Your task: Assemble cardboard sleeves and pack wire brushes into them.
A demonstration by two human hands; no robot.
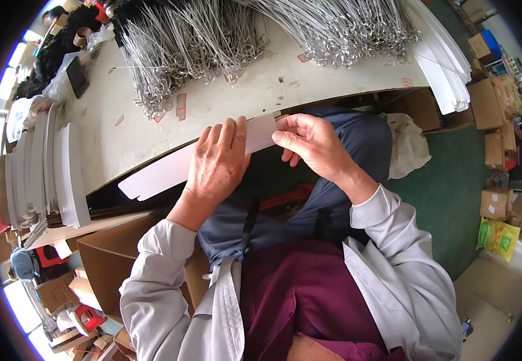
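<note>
A long white card strip runs from lower left to upper right just in front of the table edge. My left hand lies over its middle, fingers wrapped across the top. My right hand pinches the strip's right end between thumb and fingers. Both hands hold the strip above my lap, close to the white table.
Two big heaps of looped metal wires lie on the table's far side. Stacks of white card strips stand at the left and another stack at the right. Cardboard boxes sit on the green floor at the right.
</note>
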